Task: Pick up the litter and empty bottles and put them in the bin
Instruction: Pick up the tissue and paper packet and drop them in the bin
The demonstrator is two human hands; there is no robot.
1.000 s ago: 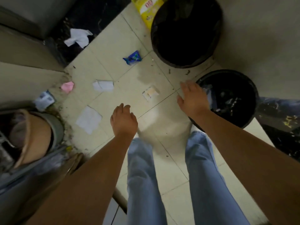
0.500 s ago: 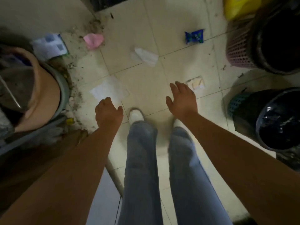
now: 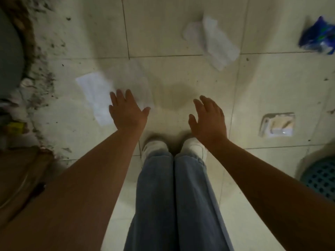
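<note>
Dim and yellowish throughout, brightest on the floor tiles (image 3: 163,33) at upper centre. Darkening hard toward both lower corners and the left edge, like a vignette. Soft round shadow on the floor between the left hand (image 3: 126,111) and right hand (image 3: 208,120). Motion blur everywhere: smeared white paper (image 3: 94,95), streaked blue wrapper (image 3: 319,37), fuzzy shoes (image 3: 155,145). Wide-angle bending of tile lines near the edges. No glare.
</note>
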